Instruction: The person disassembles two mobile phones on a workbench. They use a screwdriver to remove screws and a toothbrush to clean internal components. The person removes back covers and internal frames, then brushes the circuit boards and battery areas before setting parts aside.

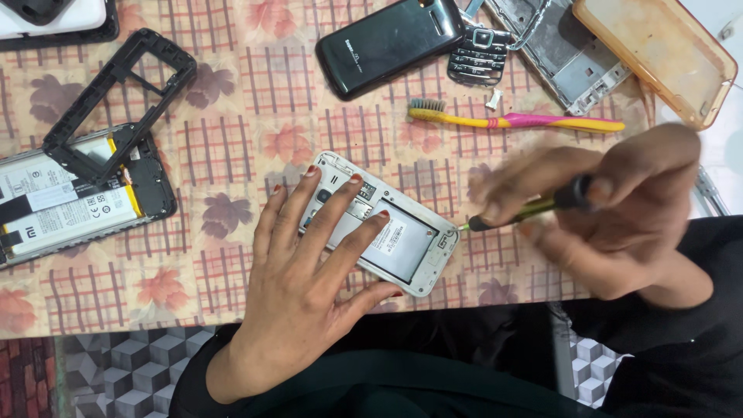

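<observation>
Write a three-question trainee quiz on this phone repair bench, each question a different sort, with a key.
1. True or false: the left hand lies spread on the opened white phone.
2. Multiple choice: what does the right hand hold? A. the toothbrush B. a screwdriver C. the orange case
3. Fill in: the yellow and pink toothbrush lies on the floral tablecloth just below the glossy ____ phone back cover.

Key
1. True: its fingers press on the phone's open back.
2. B: the screwdriver, its tip at the phone's right end.
3. black
</observation>
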